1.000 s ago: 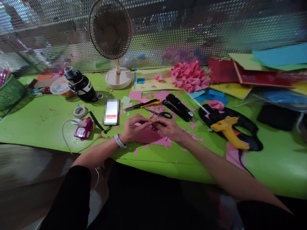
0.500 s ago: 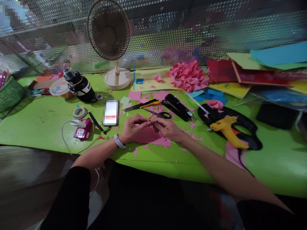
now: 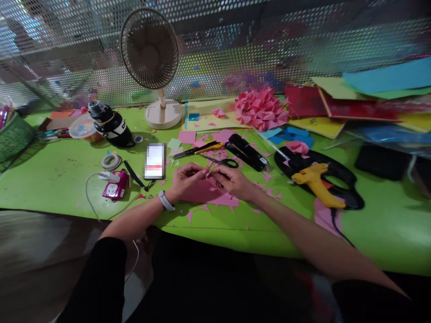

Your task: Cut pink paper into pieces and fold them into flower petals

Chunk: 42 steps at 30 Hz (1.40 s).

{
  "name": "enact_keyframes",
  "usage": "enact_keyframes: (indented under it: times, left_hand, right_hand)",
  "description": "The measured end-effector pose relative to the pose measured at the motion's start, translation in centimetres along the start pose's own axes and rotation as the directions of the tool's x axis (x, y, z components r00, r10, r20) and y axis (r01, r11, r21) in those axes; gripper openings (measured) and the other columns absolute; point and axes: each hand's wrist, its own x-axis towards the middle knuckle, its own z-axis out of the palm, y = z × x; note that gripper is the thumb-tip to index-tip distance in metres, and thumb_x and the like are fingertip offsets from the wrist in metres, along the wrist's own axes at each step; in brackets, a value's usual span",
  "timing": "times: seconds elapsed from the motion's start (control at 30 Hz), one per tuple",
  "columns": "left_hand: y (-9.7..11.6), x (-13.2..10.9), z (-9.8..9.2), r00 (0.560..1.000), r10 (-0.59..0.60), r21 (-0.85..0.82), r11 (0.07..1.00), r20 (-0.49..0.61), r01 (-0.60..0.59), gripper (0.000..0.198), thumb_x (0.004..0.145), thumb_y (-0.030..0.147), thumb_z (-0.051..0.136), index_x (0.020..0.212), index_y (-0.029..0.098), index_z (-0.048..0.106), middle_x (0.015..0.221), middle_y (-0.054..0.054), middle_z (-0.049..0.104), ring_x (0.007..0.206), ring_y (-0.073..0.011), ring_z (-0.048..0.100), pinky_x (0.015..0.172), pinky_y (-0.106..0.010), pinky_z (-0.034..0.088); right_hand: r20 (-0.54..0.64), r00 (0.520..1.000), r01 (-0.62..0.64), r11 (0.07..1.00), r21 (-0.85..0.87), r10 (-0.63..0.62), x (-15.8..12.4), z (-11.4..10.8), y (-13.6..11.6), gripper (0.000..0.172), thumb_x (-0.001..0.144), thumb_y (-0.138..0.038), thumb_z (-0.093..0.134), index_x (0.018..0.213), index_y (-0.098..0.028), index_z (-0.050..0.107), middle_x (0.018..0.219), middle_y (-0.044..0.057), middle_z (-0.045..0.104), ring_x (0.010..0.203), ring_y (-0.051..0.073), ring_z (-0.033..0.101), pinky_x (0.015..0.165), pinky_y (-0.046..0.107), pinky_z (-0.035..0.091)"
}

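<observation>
My left hand (image 3: 186, 179) and my right hand (image 3: 232, 181) meet fingertip to fingertip over the green table (image 3: 60, 175). Both pinch a small piece of pink paper (image 3: 209, 169) between them, just above a larger pink sheet (image 3: 208, 194) with jagged offcuts around it. A white band sits on my left wrist. Black scissors (image 3: 225, 162) lie just beyond my fingers, and a yellow utility knife (image 3: 199, 149) lies behind them.
A phone (image 3: 155, 160), tape roll (image 3: 112, 160), pink charger with cable (image 3: 115, 188) and black bottle (image 3: 109, 124) lie to the left. A fan (image 3: 151, 67) stands at the back. A pink paper flower (image 3: 261, 108), black stapler (image 3: 247, 151), yellow glue gun (image 3: 314, 181) and coloured sheets (image 3: 363, 103) are to the right.
My hands stay together at the same spot, fingers shifting slightly on the small pink piece. The view has tilted down a little.
</observation>
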Motion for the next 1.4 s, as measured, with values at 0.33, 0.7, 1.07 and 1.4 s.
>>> enact_keyframes:
  times: [0.33,0.7,1.07,1.4]
  left_hand:
    - [-0.4,1.5,-1.0,0.966,-0.138,-0.24,0.967,-0.22,0.083,0.028,0.076,0.04,0.08,0.086,0.016,0.071,0.069,0.0,0.067,0.06,-0.0071,0.062,0.06,-0.021,0.052]
    - [-0.7,0.7,-0.9,0.999,0.007,0.065,0.998,-0.035,-0.004,0.025,0.083,0.037,0.074,0.092,0.014,0.074,0.081,-0.006,0.072,0.07,-0.011,0.066,0.062,-0.023,0.054]
    - [-0.4,0.5,-0.7,0.941,0.246,0.298,0.903,0.233,-0.309,0.018,0.087,0.032,0.07,0.095,0.017,0.075,0.08,-0.007,0.071,0.072,-0.0123,0.063,0.062,-0.024,0.052]
    - [-0.2,0.3,-0.5,0.945,0.24,0.273,0.915,0.221,-0.297,0.018,0.088,0.032,0.069,0.095,0.017,0.075,0.08,-0.008,0.071,0.072,-0.0132,0.063,0.062,-0.025,0.051]
  right_hand:
    - [-0.053,0.998,0.001,0.886,-0.463,-0.029,0.7,-3.2,0.9,0.025,0.098,-0.034,0.046,0.094,-0.02,0.066,0.09,0.009,0.071,0.08,0.023,0.065,0.069,0.035,0.048]
    - [-0.147,0.98,0.015,0.78,-0.626,-0.137,-0.4,-2.3,0.0,0.028,0.097,-0.043,0.051,0.089,-0.021,0.067,0.083,0.009,0.069,0.069,0.02,0.061,0.056,0.032,0.044]
    - [-0.114,0.98,0.121,0.948,-0.294,-0.16,-0.2,-1.8,-1.2,0.034,0.091,-0.055,0.061,0.095,-0.022,0.064,0.088,0.007,0.069,0.072,0.018,0.062,0.063,0.032,0.05]
    - [-0.1,0.975,0.163,0.942,-0.292,-0.2,-0.2,-1.8,-1.5,0.028,0.1,-0.043,0.048,0.098,-0.023,0.067,0.089,0.007,0.071,0.076,0.02,0.065,0.068,0.035,0.052]
